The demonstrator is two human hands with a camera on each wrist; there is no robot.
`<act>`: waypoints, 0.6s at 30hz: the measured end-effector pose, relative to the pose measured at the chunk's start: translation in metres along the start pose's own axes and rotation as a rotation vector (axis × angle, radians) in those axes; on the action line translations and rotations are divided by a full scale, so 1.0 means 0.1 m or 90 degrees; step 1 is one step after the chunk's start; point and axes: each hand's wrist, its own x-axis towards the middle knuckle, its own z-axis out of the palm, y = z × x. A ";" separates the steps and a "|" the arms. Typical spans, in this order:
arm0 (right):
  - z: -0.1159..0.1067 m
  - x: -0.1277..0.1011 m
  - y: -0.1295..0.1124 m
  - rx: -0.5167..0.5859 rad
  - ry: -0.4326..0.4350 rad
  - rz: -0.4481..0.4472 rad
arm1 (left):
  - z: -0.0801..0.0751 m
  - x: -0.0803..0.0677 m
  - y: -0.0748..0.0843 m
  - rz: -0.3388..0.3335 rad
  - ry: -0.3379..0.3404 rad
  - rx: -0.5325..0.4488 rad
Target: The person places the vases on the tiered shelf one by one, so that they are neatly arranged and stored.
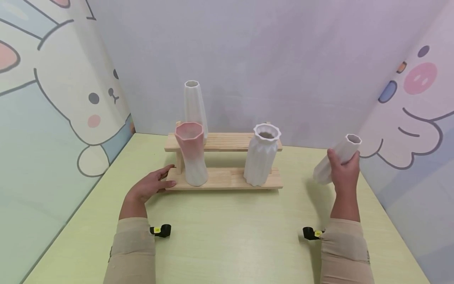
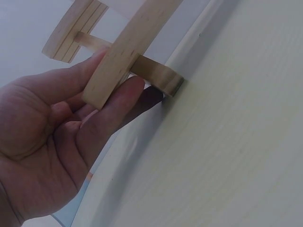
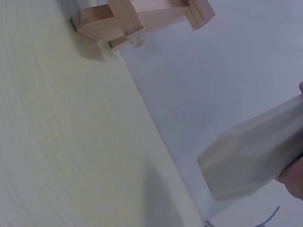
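My left hand (image 1: 150, 184) grips the left end of a two-tier wooden stand (image 1: 225, 179), at its lower board. In the left wrist view, thumb and fingers pinch that board (image 2: 116, 66) from both faces. At the right, my right hand (image 1: 345, 172) holds a white faceted vase (image 1: 323, 172), tilted and raised above the table. The right wrist view has this vase's lower part (image 3: 251, 161); most of the hand is out of frame. On the lower board stand a pink-and-white vase (image 1: 193, 154) and a white ruffled-rim vase (image 1: 260, 161). A tall white vase (image 1: 194, 104) stands on the upper board's left.
The stand is on a pale yellow-green table (image 1: 227, 236), with a plain wall (image 1: 227, 59) behind. Side panels carry cartoon animals, a rabbit (image 1: 78, 86) on the left. A black wrist device (image 1: 164, 230) juts from the left sleeve, another (image 1: 309, 233) from the right.
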 end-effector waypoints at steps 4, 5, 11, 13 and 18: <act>-0.01 -0.02 -0.08 0.007 -0.003 0.000 | 0.01 -0.01 0.05 -0.007 0.000 -0.003; -0.01 -0.03 -0.10 0.006 -0.003 -0.002 | 0.01 -0.03 0.08 -0.011 0.000 -0.003; -0.01 -0.07 -0.24 0.008 -0.018 -0.028 | 0.04 -0.12 0.26 -0.016 -0.007 0.001; 0.00 -0.10 -0.29 0.006 -0.024 -0.050 | 0.04 -0.14 0.28 -0.012 -0.010 -0.002; 0.04 -0.18 -0.41 0.015 -0.045 -0.105 | 0.03 -0.09 0.18 -0.006 -0.009 -0.011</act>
